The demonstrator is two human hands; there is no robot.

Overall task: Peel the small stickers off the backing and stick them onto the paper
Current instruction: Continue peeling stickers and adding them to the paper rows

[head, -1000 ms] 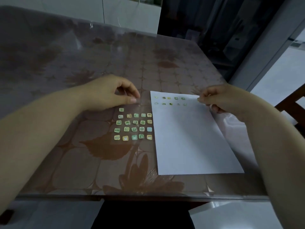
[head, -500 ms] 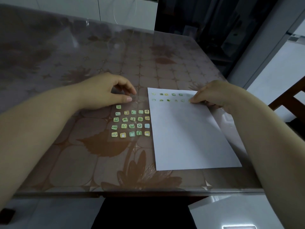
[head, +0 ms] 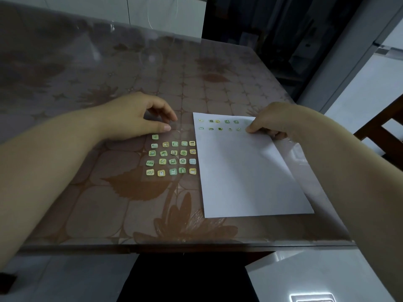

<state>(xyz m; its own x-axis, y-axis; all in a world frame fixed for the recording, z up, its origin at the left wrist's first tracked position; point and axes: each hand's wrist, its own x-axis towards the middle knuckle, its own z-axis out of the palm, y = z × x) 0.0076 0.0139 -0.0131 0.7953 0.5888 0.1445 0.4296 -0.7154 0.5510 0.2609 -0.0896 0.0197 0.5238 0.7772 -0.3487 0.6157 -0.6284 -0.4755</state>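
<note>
- Clear film backing (head: 181, 134) is laid flat on the desk (head: 109, 203), just left of the white paper (head: 250, 175). Its far edge is held by the left hand (head: 139, 118), with the fingers curled and the thumb pressed onto the film.
- Noted. Right hand (head: 274, 122)?
- Curled, with its fingertips (head: 250, 128) set on the paper at the right end of the second row of placed stickers (head: 217, 121). Whether a sticker is pinched or pressed there cannot be told, as the spot is hidden under the fingers.
- Stock?
- A grid of stickers (head: 173, 161) is seen on the backing, so most of the job is judged undone.
- Risks?
- First, the paper is pinned near its far corner only. If a fingertip is lifted with a sticker stuck to it, the sheet could be dragged or raised and the row thrown off line.
- Second?
- The film is thin and held at one edge. If the next sticker is peeled fast, the backing may be pulled up with it. Neighbours could then be curled or folded onto themselves.
- Third?
- The pieces are small. Skew is likely if one is laid without being aligned first, and the sheet could be torn if it is re-peeled.
- Agreed. A slow peel is advised, with the film pressed flat.
</note>
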